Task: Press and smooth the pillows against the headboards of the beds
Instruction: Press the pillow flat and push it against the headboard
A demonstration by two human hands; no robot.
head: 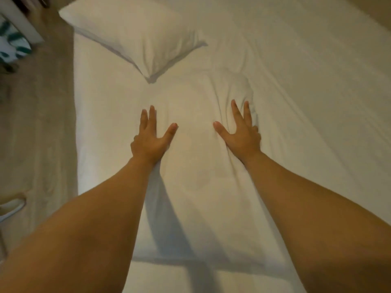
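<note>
A white pillow (196,166) lies flat on the white bed in the middle of the view. Both my hands rest palm down on its far half. My left hand (151,138) has its fingers spread and presses the pillow's left part. My right hand (241,132), fingers also apart, pushes into the right part, where the cloth bunches into folds. A second white pillow (131,34) lies skewed at the upper left, one corner pointing toward my hands. No headboard is clearly visible.
The white bed sheet (306,70) stretches to the right and far side. A beige floor strip (38,123) runs along the bed's left edge. A leaf-patterned object (12,43) stands at the far left.
</note>
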